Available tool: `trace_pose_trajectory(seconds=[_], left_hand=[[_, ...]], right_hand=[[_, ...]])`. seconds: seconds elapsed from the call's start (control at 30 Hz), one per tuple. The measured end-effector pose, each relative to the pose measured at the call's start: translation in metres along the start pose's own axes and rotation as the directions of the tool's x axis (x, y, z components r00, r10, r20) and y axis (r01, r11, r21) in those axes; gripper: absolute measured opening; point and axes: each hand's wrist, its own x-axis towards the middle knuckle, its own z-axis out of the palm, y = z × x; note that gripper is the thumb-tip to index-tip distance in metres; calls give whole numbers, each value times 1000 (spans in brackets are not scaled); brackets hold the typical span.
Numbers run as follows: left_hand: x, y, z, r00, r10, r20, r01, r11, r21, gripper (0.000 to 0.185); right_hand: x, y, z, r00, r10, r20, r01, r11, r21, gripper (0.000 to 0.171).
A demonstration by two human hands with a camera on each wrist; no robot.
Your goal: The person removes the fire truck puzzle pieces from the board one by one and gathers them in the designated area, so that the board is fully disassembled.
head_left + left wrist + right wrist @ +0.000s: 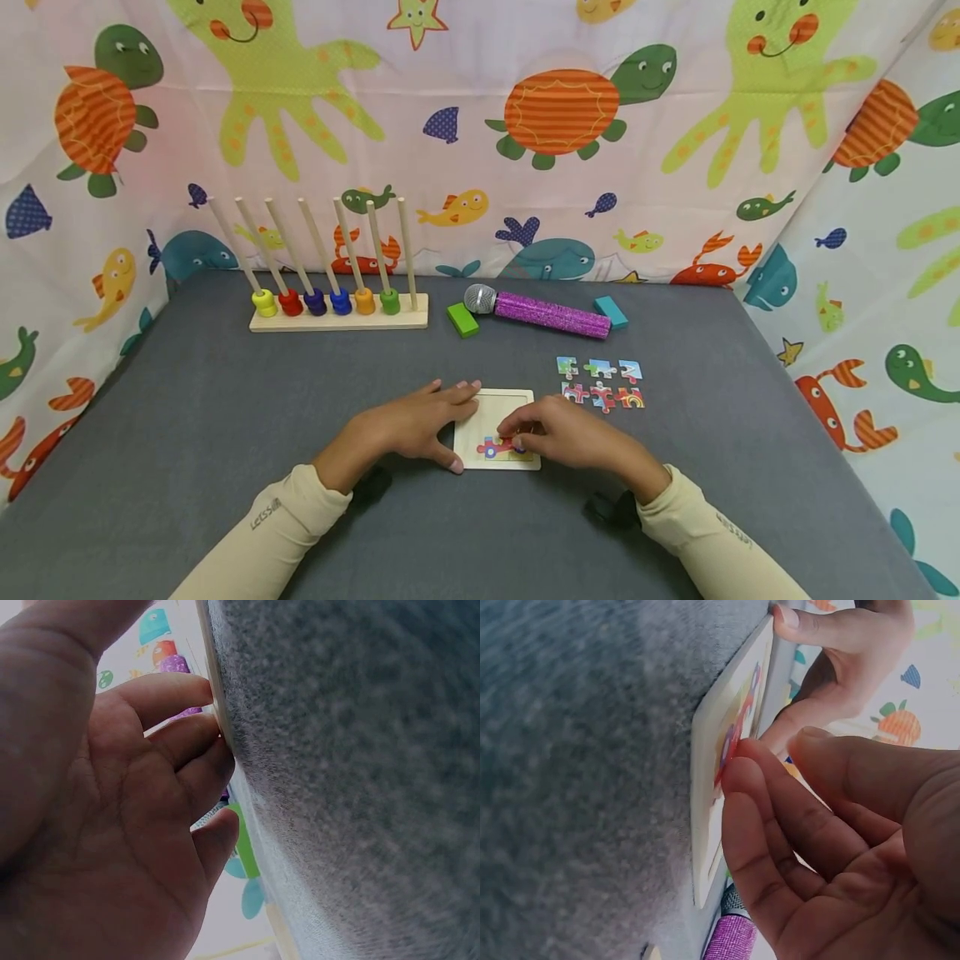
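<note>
Your left hand [408, 429] lies with fingers straight along the left edge of the wooden puzzle tray [495, 402], steadying it on the grey table [225, 417], thumb at the near corner. The left wrist view shows those fingertips [196, 739] pressed against the tray's thin edge. Your right hand [570, 433] has its fingers curled down onto a red-and-blue puzzle piece [497, 447] seated in the tray's lower half — pressing rather than pinching, as far as the right wrist view shows.

The piece looks like thin flat card or plywood: light, stiff, easy to slide and hard to lift from flush. You'd likely do best working it by its edges or tabs with fingertips. The tray is probably light enough to skid — keep it braced.

Six loose puzzle pieces [600, 383] lie just right of the tray, apart from it.
</note>
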Motion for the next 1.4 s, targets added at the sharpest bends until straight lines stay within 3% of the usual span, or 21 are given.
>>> trace_pose_trajectory(seconds=[0.4,0.73,1.03,1.4], left_hand=[[1,-1,-1,1000,2,7,-2,1000,16,92],[1,-3,1,1000,12,0,-12,1000,27,92],[1,-4,0,999,32,-10,-31,999,41,92],[1,-4,1,999,38,-19,-37,999,39,92]], right_hand=[[4,-4,0,1000,12,26,-12,1000,-15,19],[6,-8,0,998,-37,41,39,998,-45,30],[13,-11,4,993,-112,46,116,990,-83,20],[12,-10,6,987,-162,10,162,987,-8,18]])
